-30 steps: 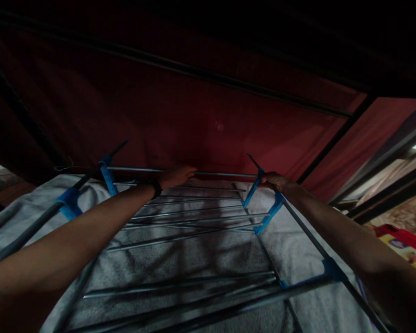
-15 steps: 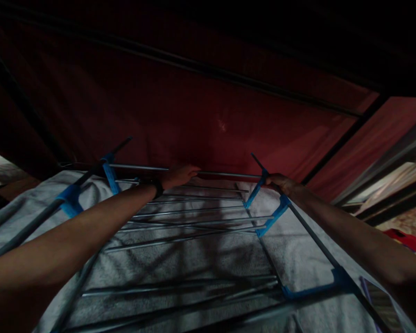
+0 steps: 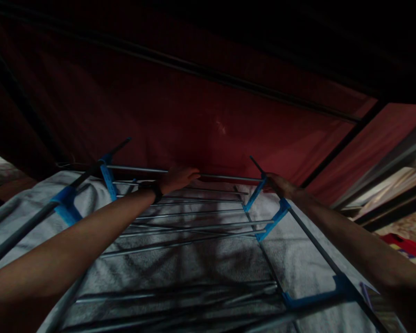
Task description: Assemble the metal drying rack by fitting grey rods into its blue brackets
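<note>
Drying rack (image 3: 194,217): metal rod frame with blue plastic joints (image 3: 65,206), lying flat over a white towel (image 3: 298,259) in front of the person.
Left hand (image 3: 176,178): fingers curled over the far end rod (image 3: 225,176).
Right hand (image 3: 279,185): closed on the right far corner by a blue joint.
Handling: likely light, stiff, awkwardly wide; thin smooth rods may slip; best taken at the end rod and side rail.
Backdrop: red fabric panel (image 3: 194,120), dark bars.
</note>
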The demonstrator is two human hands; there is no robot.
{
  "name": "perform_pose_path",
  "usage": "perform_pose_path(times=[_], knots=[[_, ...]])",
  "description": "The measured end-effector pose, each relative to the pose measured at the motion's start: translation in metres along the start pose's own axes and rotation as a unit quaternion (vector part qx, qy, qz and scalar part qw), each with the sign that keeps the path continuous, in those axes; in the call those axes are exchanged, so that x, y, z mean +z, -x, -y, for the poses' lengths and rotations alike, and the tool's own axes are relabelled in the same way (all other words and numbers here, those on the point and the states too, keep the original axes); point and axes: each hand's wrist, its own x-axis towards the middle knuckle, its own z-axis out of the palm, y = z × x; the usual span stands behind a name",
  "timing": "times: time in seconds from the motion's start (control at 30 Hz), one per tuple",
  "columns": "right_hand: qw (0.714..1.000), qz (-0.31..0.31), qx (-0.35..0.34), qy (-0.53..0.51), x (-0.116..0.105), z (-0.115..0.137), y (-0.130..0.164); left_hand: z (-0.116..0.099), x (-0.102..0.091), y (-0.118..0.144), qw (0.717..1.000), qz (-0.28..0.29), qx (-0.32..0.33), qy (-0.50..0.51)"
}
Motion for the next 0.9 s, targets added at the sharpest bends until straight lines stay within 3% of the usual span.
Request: perform_pose_path(times=[0.13,0.33,0.63,0.9], knots=[[0.999,-0.033,-0.015,-0.001,0.006,-0.002,-0.003,0.000,0.003,0.000,0.999,-0.013,0.015,-0.033],[0.996,-0.001,-0.021,-0.085,0.024,-0.003,-0.001,0.001,0.006,0.000,0.998,-0.014,0.018,-0.053],[0.995,-0.018,-0.028,-0.094,0.024,-0.005,-0.003,0.004,0.012,-0.002,0.996,-0.027,0.018,-0.086],[0.998,-0.030,-0.049,-0.004,0.025,-0.008,-0.009,0.004,0.017,-0.002,0.997,-0.028,0.004,-0.074]])
